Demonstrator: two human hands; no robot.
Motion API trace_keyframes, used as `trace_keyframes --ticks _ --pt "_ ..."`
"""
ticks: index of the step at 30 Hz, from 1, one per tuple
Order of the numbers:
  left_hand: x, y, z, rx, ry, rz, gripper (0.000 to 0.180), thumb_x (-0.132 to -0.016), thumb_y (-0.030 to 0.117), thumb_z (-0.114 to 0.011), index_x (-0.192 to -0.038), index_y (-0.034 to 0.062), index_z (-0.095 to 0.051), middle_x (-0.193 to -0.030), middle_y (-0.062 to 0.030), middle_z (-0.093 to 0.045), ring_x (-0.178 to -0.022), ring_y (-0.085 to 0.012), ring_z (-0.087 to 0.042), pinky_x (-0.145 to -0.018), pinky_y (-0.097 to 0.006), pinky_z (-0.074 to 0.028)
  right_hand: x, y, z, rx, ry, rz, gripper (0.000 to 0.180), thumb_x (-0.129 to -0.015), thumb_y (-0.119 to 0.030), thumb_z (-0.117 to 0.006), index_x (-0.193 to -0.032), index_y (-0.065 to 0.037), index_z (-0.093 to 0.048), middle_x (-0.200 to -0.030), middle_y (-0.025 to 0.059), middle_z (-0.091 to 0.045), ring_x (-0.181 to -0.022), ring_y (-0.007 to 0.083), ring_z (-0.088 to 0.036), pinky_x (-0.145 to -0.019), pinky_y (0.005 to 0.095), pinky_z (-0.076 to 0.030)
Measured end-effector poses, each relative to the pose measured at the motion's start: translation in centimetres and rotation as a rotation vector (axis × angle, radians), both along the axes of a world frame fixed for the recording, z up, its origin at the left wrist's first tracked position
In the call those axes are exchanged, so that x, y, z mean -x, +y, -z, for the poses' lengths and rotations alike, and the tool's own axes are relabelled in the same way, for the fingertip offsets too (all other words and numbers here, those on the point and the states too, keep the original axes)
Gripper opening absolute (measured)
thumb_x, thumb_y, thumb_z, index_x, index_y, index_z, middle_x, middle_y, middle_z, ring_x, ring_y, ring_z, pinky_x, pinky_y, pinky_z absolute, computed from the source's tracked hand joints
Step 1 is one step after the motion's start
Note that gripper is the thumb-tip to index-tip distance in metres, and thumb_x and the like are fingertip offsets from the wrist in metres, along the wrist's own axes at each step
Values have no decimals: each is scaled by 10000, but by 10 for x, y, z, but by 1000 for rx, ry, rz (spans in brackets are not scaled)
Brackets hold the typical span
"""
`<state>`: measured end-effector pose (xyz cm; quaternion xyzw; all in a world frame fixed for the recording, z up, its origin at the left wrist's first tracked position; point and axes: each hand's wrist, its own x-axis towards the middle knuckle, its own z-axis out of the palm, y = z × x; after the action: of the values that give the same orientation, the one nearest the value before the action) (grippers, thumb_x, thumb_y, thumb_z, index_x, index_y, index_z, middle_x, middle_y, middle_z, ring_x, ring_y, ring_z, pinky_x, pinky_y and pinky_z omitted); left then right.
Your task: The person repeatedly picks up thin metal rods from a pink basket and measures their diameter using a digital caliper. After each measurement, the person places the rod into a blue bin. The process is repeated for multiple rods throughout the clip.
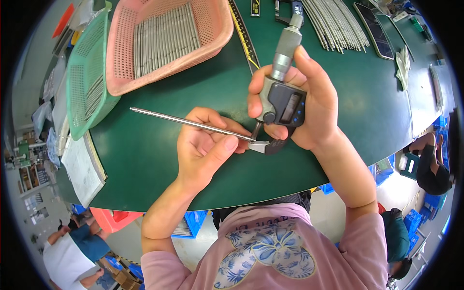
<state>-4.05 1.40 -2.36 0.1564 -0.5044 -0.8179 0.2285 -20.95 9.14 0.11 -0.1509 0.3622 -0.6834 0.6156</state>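
While the left hand (200, 154) pinches one slim metal rod (166, 117) between thumb and fingers, the right hand (316, 111) closes round one digital micrometer (276, 94).

The rod slants out leftward from the pinch, its near end at the micrometer's measuring gap; whether both faces touch it, I cannot tell; beyond the grip to the left stand two baskets, one pink basket (121, 48) and one green basket (79, 116), each holding rods too packed to count; beyond it to the right lie many loose rods (333, 24) and one phone (374, 31); straight beyond lie one ruler (245, 41) and a second micrometer (297, 7), partly hidden by the held one's upper end.
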Motion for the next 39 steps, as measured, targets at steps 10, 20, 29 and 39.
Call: trace_keyframes --ticks 10,20,29,39 --pt "1 -2 1 18 -35 -4 232 -800 83 -597 -912 55 -396 -839 -139 -565 -724 -176 -592 -626 -282 -528 1 -1 1 -66 -68 -31 609 -887 -529 -207 -872 -7 -520 -679 135 -557 -340 146 -406 -330 224 -359" --pt "-1 -2 0 39 -8 13 222 -793 32 -574 -903 50 -382 -877 -165 -561 -720 -195 -603 -631 -289 -530 4 0 2 -64 -203 -74 631 -822 -556 -334 -832 39 -542 -659 135 -580 -361 150 -438 -365 236 -374" --pt "2 -1 -4 -25 -27 48 230 -766 -38 -585 -896 15 -403 -881 -177 -587 -781 -180 -600 -690 -294 -516 2 -1 -2 -122 -17 -38 637 -800 -592 -374 -790 21 -545 -632 121 -573 -345 135 -417 -353 224 -351" --pt "1 -2 0 -42 -63 27 198 -783 -35 -579 -869 18 -408 -828 -165 -591 -715 -171 -608 -635 -265 -521 0 0 1 -66 16 -40 656 -831 -584 -310 -823 28 -546 -655 122 -577 -348 134 -413 -377 227 -363"
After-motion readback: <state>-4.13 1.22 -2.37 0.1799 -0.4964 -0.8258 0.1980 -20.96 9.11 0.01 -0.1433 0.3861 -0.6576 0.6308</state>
